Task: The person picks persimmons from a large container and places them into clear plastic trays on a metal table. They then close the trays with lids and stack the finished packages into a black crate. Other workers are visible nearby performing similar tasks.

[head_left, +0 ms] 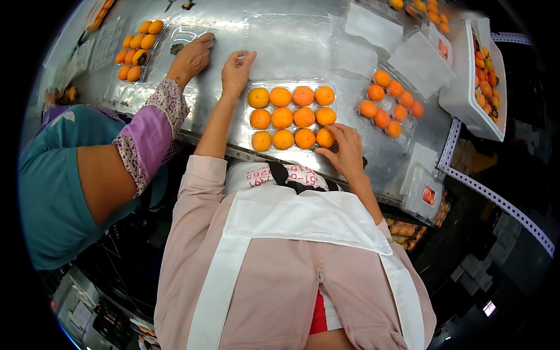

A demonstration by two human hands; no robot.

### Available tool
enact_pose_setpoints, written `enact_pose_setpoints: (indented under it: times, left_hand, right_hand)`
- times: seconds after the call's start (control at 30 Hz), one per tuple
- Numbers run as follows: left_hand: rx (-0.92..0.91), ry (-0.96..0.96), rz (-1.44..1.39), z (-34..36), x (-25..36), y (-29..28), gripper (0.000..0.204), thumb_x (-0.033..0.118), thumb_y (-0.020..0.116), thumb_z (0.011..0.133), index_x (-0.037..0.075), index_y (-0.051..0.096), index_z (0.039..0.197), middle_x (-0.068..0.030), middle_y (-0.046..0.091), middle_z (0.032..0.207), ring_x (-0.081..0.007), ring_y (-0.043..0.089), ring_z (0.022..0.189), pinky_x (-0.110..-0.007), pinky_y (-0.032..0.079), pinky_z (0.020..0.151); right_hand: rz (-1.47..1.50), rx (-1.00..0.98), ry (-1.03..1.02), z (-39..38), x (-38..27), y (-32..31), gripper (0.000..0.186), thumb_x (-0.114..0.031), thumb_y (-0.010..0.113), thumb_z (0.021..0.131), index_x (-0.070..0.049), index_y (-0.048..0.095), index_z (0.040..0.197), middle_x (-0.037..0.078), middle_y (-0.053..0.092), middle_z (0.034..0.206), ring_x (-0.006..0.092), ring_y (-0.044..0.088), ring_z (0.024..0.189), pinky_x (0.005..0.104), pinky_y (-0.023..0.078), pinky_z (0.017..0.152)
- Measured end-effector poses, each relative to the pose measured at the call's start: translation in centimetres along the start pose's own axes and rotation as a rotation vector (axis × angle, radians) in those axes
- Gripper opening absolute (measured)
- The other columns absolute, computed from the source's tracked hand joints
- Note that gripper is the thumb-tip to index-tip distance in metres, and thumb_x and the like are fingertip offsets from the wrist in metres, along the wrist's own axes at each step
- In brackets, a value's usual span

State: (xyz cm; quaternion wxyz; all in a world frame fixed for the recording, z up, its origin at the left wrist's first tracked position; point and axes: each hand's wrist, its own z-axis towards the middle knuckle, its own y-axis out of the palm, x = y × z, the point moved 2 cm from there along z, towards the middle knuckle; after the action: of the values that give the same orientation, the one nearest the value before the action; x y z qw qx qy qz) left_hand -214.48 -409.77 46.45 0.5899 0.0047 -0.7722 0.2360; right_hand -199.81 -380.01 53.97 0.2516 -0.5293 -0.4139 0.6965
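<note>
In front of me lies a clear plastic clamshell tray filled with rows of orange persimmons. Its clear lid is folded back on the far side. My left hand is closed, with fingertips pinched at the left edge of that lid; the contact itself is hard to see. At the near right corner, my right hand has thumb and fingers around the corner persimmon, which sits in the tray.
A co-worker's hand reaches in from the left, near another persimmon tray. To the right are a partly filled tray, white sheets and a white foam box of persimmons. The metal table ends close to my body.
</note>
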Motion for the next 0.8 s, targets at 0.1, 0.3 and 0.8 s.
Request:
enact_pose_setpoints:
  times: [0.1,0.3,0.8]
  left_hand:
    - [0.025,0.008,-0.058,-0.2,-1.3,0.0,0.047,0.038,0.071,0.073,0.004,0.059,0.103,-0.0078,0.064,0.078,-0.0119,0.057,0.060,-0.025,0.045,0.056]
    - [0.106,0.031,-0.056,-1.3,-1.2,-0.4,0.048,0.034,0.074,0.072,0.004,0.056,0.105,-0.0058,0.063,0.083,-0.0090,0.057,0.060,-0.021,0.044,0.052]
    - [0.147,0.120,0.040,-4.2,0.8,-1.7,0.049,0.034,0.073,0.072,0.004,0.055,0.107,-0.0072,0.062,0.092,-0.0138,0.057,0.066,-0.026,0.046,0.061]
  right_hand:
    - [0.040,0.053,-0.024,0.7,-1.4,0.1,0.052,-0.030,0.076,0.062,-0.010,0.058,0.106,0.006,0.055,0.102,0.0250,0.050,0.093,0.0369,0.035,0.082]
    - [-0.029,0.061,-0.218,3.2,-5.7,3.0,0.049,-0.029,0.073,0.065,-0.009,0.058,0.107,0.005,0.055,0.098,0.0224,0.048,0.090,0.0365,0.034,0.076]
    - [0.478,-0.161,0.235,6.9,-4.8,4.1,0.031,-0.025,0.067,0.075,-0.003,0.062,0.096,0.008,0.060,0.083,0.0210,0.055,0.080,0.0340,0.044,0.069]
